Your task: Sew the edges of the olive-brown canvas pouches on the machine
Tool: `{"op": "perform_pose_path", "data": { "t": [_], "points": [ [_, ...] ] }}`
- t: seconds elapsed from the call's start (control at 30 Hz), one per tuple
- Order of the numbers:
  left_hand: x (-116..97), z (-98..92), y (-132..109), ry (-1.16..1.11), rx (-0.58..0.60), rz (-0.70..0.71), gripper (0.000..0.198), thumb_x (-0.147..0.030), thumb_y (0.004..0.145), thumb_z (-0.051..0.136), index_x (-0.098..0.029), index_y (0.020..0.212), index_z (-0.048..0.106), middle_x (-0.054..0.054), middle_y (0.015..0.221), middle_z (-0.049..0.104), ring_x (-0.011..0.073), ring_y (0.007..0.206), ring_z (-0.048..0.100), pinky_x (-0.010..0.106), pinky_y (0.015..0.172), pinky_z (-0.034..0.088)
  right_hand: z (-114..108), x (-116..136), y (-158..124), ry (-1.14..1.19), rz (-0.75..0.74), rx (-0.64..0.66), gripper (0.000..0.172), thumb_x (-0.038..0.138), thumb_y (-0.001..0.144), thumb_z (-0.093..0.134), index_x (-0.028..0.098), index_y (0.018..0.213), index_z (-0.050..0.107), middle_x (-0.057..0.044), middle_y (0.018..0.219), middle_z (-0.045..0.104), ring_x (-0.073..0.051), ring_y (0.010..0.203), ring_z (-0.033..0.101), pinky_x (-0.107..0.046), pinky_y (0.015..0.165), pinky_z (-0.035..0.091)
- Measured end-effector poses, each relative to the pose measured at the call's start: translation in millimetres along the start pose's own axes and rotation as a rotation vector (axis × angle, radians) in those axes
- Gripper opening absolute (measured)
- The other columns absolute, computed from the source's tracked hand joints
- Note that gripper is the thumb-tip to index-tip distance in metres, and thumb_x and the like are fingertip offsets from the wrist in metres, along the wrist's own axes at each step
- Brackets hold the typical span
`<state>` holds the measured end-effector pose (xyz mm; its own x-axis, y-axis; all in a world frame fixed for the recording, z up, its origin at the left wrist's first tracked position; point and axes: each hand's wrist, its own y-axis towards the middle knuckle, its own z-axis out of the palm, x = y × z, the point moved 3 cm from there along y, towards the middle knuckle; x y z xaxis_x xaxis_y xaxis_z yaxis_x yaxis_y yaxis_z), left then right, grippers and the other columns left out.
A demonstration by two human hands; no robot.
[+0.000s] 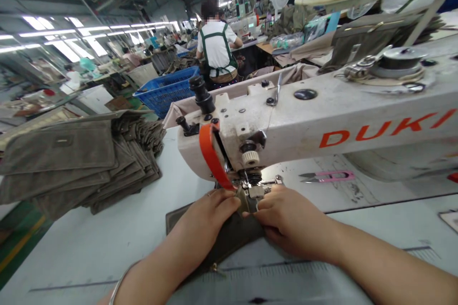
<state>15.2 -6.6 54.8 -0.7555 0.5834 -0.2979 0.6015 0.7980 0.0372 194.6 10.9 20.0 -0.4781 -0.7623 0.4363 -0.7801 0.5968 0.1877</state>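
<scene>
My left hand (207,214) and my right hand (289,219) both press on a dark grey-brown fabric piece (225,240) lying on the sewing table, right at the presser foot (252,193) of a white sewing machine (322,124). The fingers of both hands are curled and pinch the fabric edge on either side of the needle area. The fabric runs back under my wrists, with a small metal zip pull (214,268) showing at its near edge. The needle itself is hidden by the machine head and my fingertips.
A tall stack of similar grey-brown fabric pieces (78,162) lies on the table at the left. Pink thread snips (327,176) rest behind the machine arm. A blue plastic crate (166,88) and a person in a white shirt (216,45) are further back.
</scene>
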Motion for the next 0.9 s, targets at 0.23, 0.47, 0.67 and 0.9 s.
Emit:
{"op": "perform_pose_path", "data": {
  "t": [0.23,0.47,0.67,0.9],
  "points": [
    [-11.5,14.4,-5.3,0.026,0.087,0.053,0.053,0.001,0.085,0.051,-0.020,0.132,0.046,0.010,0.136,0.055,0.0233,0.124,0.053,0.039,0.105,0.046,-1.2,1.9,-0.6,0.041,-0.033,0.003,0.014,0.014,0.075,0.055,0.023,0.080,0.065,0.001,0.075,0.068,-0.016,0.070,0.058,-0.033,0.069,0.032],
    [-17.5,11.4,-4.3,-0.231,-0.042,-0.192,0.027,-0.017,0.095,0.051,-0.024,0.120,0.059,0.004,0.124,0.065,0.0184,0.114,0.061,0.036,0.102,0.050,-1.6,2.8,-1.3,0.069,-0.021,0.011,0.017,0.015,0.076,0.054,0.024,0.084,0.066,0.002,0.075,0.067,-0.016,0.069,0.056,-0.033,0.068,0.031],
    [-28.2,9.4,-12.3,-0.111,-0.114,-0.144,0.027,-0.029,0.094,0.054,-0.022,0.118,0.064,0.007,0.127,0.063,0.0226,0.116,0.060,0.038,0.101,0.052,0.5,4.1,-2.2,0.049,-0.022,0.021,0.010,0.018,0.079,0.056,0.024,0.081,0.064,0.003,0.074,0.066,-0.016,0.069,0.055,-0.034,0.068,0.029],
    [-35.4,24.6,-23.3,0.073,-0.183,0.042,0.040,-0.026,0.090,0.057,-0.009,0.126,0.057,0.015,0.130,0.062,0.0254,0.118,0.060,0.038,0.097,0.055,-0.6,3.4,-3.4,0.015,-0.023,0.046,0.007,0.018,0.076,0.055,0.021,0.072,0.060,0.001,0.071,0.063,-0.017,0.067,0.054,-0.034,0.065,0.030]
  ]
}}
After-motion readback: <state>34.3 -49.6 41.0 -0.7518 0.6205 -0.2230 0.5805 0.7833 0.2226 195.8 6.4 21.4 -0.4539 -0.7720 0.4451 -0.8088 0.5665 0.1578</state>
